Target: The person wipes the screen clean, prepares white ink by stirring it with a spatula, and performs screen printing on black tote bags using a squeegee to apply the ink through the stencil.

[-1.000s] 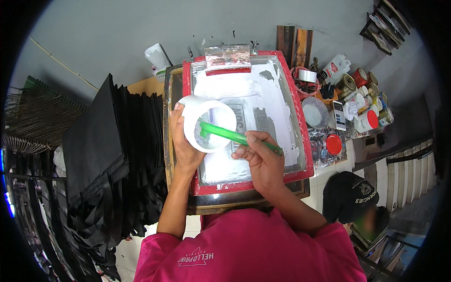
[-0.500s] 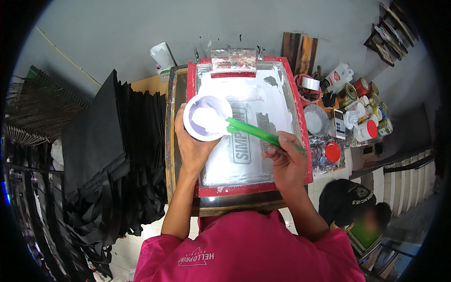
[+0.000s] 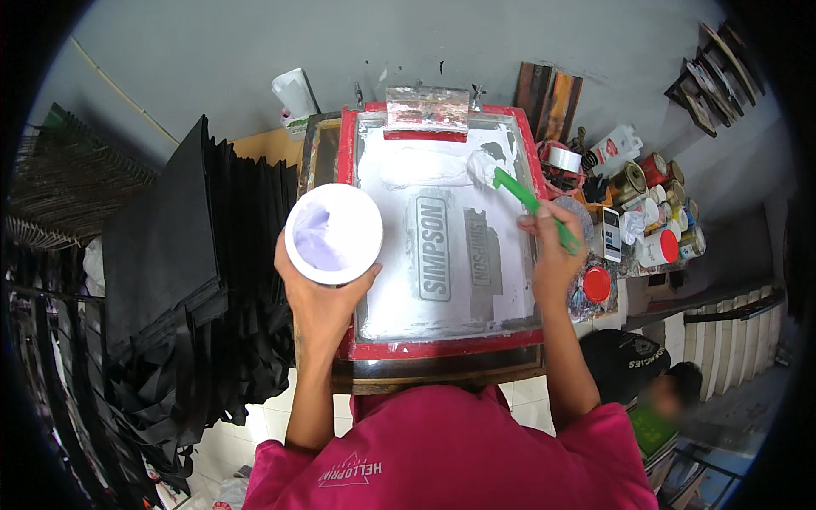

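My left hand [image 3: 321,299] holds a round white tub [image 3: 333,233] with pale lilac-white ink inside, over the left edge of a red-framed printing screen [image 3: 348,178]. My right hand [image 3: 548,255] grips a green-handled spatula [image 3: 534,206] whose blade carries a blob of white ink and touches the screen's mesh near its far right corner. White ink is smeared across the mesh, thickest along the far end, around two stencilled word shapes. A metal-edged squeegee [image 3: 427,112] rests on the frame's far side.
A stack of black fabric [image 3: 183,280] lies to the left of the screen. Several paint tins, a red-lidded jar [image 3: 597,284] and a tape roll [image 3: 562,158] crowd the right side. Another person in a black cap [image 3: 625,364] sits lower right, by stairs.
The spatula has left the tub and swung right to the screen's far right corner with ink on it. The tub has moved left, off the middle of the screen.
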The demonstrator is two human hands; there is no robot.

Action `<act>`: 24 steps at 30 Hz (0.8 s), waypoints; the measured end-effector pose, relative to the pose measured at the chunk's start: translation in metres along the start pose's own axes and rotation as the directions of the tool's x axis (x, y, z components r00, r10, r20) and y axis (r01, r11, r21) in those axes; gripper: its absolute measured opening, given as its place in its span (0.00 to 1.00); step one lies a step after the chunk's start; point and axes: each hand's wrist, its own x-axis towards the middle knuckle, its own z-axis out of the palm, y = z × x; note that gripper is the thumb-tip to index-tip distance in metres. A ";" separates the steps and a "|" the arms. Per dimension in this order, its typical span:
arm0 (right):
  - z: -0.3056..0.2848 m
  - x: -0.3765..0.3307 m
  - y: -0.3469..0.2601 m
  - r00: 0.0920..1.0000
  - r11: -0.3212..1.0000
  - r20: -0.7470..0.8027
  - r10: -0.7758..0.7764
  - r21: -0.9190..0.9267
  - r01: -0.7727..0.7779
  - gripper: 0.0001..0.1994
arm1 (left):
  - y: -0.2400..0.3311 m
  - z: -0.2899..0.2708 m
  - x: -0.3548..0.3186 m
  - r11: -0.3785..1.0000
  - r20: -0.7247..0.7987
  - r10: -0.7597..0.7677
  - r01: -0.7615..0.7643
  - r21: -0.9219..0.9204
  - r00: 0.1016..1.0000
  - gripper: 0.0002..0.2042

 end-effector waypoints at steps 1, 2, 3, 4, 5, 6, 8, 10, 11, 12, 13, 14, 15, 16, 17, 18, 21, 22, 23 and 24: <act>0.004 0.000 0.014 0.994 0.986 0.067 -0.092 -0.135 0.100 0.10 | 0.001 -0.006 -0.003 1.000 -0.008 -0.025 0.025 -0.014 1.000 0.58; 0.011 -0.001 0.028 0.973 0.945 0.153 -0.170 -0.255 0.205 0.11 | 0.001 -0.013 -0.008 0.998 -0.021 -0.054 0.054 -0.025 0.998 0.58; 0.019 -0.002 0.041 0.918 0.853 0.265 -0.296 -0.360 0.378 0.10 | -0.001 -0.018 -0.010 0.997 -0.019 -0.069 0.070 0.030 0.997 0.60; 0.028 -0.005 0.053 0.835 0.721 0.386 -0.393 -0.434 0.540 0.10 | -0.002 -0.020 -0.014 0.996 -0.024 -0.078 0.079 0.030 0.997 0.60; 0.040 -0.015 0.064 0.796 0.662 0.481 -0.366 -0.467 0.586 0.12 | -0.003 -0.023 -0.017 0.995 -0.035 -0.090 0.092 0.032 0.995 0.59; 0.053 -0.025 0.067 0.754 0.597 0.568 -0.329 -0.494 0.632 0.14 | -0.004 -0.026 -0.020 0.994 -0.042 -0.100 0.101 0.032 0.994 0.59; 0.074 -0.033 0.066 0.771 0.678 0.562 -0.298 -0.444 0.586 0.17 | -0.004 -0.029 -0.025 0.991 -0.049 -0.131 0.132 0.011 0.990 0.59; 0.089 -0.037 0.064 0.757 0.697 0.584 -0.292 -0.412 0.587 0.19 | -0.004 -0.030 -0.027 0.989 -0.050 -0.149 0.149 0.000 0.988 0.59; 0.095 -0.036 0.064 0.735 0.680 0.607 -0.303 -0.403 0.613 0.20 | -0.004 -0.031 -0.027 0.989 -0.049 -0.149 0.149 0.003 0.988 0.59; 0.100 -0.036 0.064 0.713 0.662 0.628 -0.313 -0.394 0.637 0.20 | -0.004 -0.031 -0.027 0.989 -0.047 -0.148 0.149 0.006 0.988 0.59; 0.106 -0.038 0.066 0.646 0.617 0.699 -0.307 -0.371 0.694 0.21 | -0.004 -0.031 -0.027 0.990 -0.049 -0.143 0.144 0.000 0.988 0.59; 0.113 -0.040 0.067 0.572 0.568 0.765 -0.295 -0.341 0.749 0.22 | -0.006 -0.032 -0.026 0.990 -0.052 -0.138 0.138 -0.009 0.989 0.59; 0.115 -0.040 0.068 0.495 0.519 0.823 -0.278 -0.305 0.798 0.22 | -0.007 -0.032 -0.025 0.991 -0.054 -0.132 0.131 -0.017 0.990 0.59; 0.114 -0.040 0.069 0.434 0.478 0.875 -0.214 -0.294 0.828 0.23 | -0.008 -0.030 -0.024 0.994 -0.050 -0.113 0.112 -0.010 0.992 0.59; 0.113 -0.042 0.067 0.369 0.439 0.918 -0.147 -0.274 0.856 0.24 | -0.011 -0.029 -0.022 0.996 -0.049 -0.094 0.094 0.001 0.994 0.59; 0.113 -0.042 0.065 0.305 0.400 0.949 -0.075 -0.251 0.881 0.25 | -0.012 -0.028 -0.020 0.997 -0.046 -0.074 0.075 0.011 0.996 0.59; 0.089 -0.027 0.028 0.256 0.521 0.967 -0.005 -0.216 0.826 0.18 | -0.010 -0.024 -0.011 0.998 0.004 -0.052 0.052 0.030 0.999 0.57; 0.080 -0.022 0.014 0.362 0.626 0.926 -0.111 -0.218 0.749 0.15 | -0.010 -0.022 -0.006 0.999 0.020 -0.037 0.037 0.015 0.999 0.56; 0.069 -0.018 0.001 0.471 0.723 0.860 -0.199 -0.196 0.663 0.12 | -0.011 -0.019 -0.002 1.000 0.035 -0.022 0.022 0.000 0.999 0.55; 0.058 -0.012 -0.012 0.578 0.808 0.772 -0.265 -0.149 0.570 0.09 | -0.011 -0.016 0.001 1.000 0.049 -0.008 0.008 -0.011 0.999 0.54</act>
